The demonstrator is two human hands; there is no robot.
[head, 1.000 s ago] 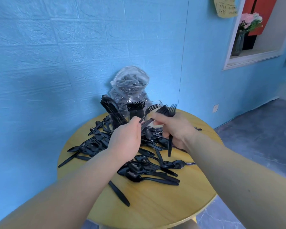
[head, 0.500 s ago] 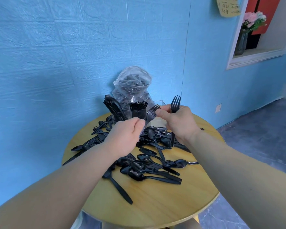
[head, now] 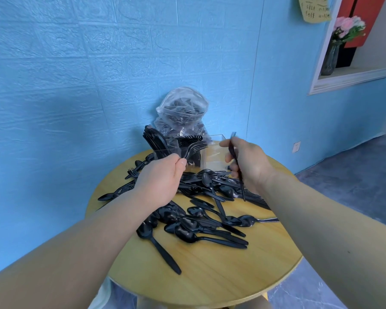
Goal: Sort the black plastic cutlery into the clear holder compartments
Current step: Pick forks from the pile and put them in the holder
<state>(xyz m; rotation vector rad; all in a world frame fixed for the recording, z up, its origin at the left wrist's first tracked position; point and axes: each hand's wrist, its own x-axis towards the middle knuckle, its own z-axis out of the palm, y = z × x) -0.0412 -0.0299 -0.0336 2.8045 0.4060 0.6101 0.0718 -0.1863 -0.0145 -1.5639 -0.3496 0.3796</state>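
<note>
On round table (head: 210, 275): loose black cutlery pile (head: 205, 210), mid-top.
Clear holder (head: 212, 152): far edge, by wall.
Left hand (head: 159, 182): knuckles up, pinched fork (head: 193, 149), tines up-right twd holder.
Right hand (head: 249, 162): fingers curled round utensil (head: 237, 168), near upright, blurred.

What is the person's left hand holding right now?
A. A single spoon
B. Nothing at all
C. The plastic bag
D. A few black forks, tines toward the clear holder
D: the left hand grips several black forks by their handles, their tines reaching over the front edge of the clear holder.
</note>
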